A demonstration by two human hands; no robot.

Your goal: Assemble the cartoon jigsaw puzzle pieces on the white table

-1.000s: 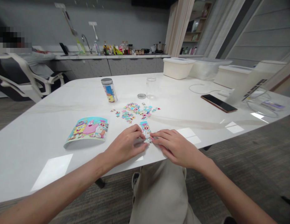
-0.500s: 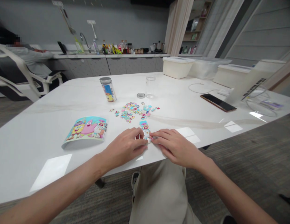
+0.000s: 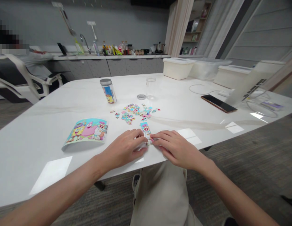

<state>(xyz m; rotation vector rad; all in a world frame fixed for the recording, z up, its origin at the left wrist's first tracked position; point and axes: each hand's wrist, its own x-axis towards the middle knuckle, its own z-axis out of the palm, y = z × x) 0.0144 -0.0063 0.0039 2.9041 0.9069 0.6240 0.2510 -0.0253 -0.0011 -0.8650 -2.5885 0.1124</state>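
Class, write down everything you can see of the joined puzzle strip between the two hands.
The joined puzzle strip lies on the white table, nearer than the loose pieces, its length running away from the table's near edge. Narrow and flat, it looks like thin printed card: light blue at the far end, with a cartoon figure below. The left hand and right hand appear to touch its nearer part, which fingers partly hide.

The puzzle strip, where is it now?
In the head view, the puzzle strip lies mid-picture on the table, below the loose puzzle pieces, its near end between the left hand and right hand.
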